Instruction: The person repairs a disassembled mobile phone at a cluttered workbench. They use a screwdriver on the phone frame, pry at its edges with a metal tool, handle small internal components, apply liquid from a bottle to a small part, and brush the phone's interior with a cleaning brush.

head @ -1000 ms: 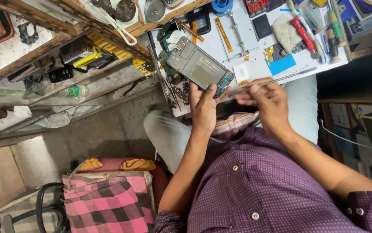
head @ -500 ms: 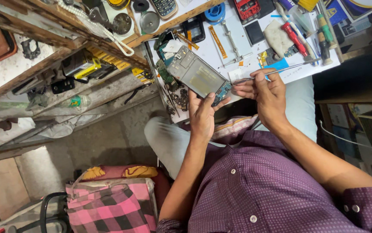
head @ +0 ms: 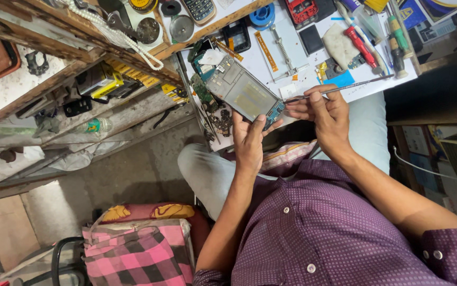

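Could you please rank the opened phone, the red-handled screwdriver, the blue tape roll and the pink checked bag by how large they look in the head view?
1. Pink checked bag, though it lies at a different depth from the bench, so this is unsure.
2. Opened phone, held by the left hand.
3. Red-handled screwdriver.
4. Blue tape roll.

The single head-worn camera is looking steeply down over the person's purple shirt [head: 339, 233] and lap, facing the white workbench [head: 302, 53] lying toward the top of the frame. It is sitting close, taking in both forearms, the left-hand wooden shelves [head: 43, 106] and the floor [head: 133, 169].
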The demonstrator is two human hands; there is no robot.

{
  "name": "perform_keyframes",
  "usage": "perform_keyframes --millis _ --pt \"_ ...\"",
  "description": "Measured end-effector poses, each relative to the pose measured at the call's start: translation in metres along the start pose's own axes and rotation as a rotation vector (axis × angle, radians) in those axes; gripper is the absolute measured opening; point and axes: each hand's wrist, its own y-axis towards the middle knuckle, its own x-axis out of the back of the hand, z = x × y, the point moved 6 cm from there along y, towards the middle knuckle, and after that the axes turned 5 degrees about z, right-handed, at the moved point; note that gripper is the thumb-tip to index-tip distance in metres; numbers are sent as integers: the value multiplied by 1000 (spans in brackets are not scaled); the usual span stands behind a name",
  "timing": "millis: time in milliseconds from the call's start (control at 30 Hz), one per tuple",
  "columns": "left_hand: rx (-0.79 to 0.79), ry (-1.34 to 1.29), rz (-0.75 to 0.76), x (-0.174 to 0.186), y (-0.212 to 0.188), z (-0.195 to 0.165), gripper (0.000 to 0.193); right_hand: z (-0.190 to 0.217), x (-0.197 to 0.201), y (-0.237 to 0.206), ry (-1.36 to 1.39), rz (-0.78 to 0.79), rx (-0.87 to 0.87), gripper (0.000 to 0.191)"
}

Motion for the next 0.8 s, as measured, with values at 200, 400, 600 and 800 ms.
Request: perform_keyframes --millis 200,400,600,800 --pt "-13 54 -1 -2 -1 -1 49 -3 1 -1 -23 17 12 23" --pt "-39 83 7 -3 -3 3 49 2 -3 -3 -63 52 81 22" --pt "-84 159 62 -8 -8 10 44 15 -8 -12 -433 13 125 19" --pt "-9 97 67 -5 -8 9 54 2 12 7 -24 -11 -152 21"
